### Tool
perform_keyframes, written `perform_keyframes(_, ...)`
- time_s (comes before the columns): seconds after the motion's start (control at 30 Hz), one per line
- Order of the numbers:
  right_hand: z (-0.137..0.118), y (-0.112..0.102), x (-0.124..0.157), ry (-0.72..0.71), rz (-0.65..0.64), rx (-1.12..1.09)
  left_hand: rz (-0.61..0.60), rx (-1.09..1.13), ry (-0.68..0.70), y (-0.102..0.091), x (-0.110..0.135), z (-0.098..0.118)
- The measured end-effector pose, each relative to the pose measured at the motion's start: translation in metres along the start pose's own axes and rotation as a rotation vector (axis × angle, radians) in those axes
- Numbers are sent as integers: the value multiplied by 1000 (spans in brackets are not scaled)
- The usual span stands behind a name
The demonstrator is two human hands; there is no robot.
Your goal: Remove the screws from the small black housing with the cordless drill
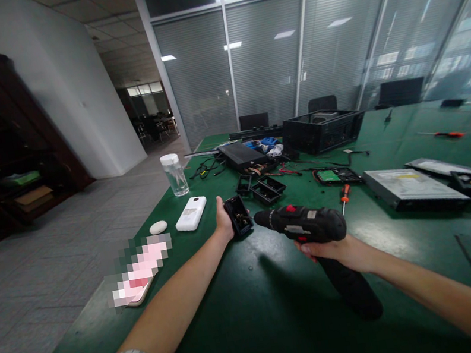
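My left hand point(224, 221) is closed around a small black plastic housing point(238, 217), tilted so that its open side with parts inside faces right. In my right hand point(336, 250) is a black cordless drill point(304, 224) with red accents, gripped by its handle. The drill's chuck points left at the housing, and its tip is right beside the housing's edge. I cannot tell whether the bit touches a screw. Just beyond the hands lie more black plastic frames point(268, 189).
On the green table point(243, 332) are a clear jar point(175, 176), a white power bank point(191, 214), a phone point(144, 276), a screwdriver point(345, 197), an optical drive point(413, 189), a hard drive point(335, 175) and a black computer case point(322, 129). Cables lie around a black box point(243, 156).
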State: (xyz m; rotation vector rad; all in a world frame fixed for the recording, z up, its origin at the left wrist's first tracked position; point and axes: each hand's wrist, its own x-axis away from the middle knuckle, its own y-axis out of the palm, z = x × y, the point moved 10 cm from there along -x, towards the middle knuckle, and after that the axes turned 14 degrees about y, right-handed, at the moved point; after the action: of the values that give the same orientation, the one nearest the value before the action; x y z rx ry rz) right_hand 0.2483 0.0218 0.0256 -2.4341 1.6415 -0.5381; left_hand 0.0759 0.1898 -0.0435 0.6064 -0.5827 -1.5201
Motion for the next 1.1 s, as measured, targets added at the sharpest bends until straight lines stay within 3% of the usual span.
perform_keyframes(1.1, -6, 4, 1, -6, -28, -35, -38, -23, -28, -1, -3, -5)
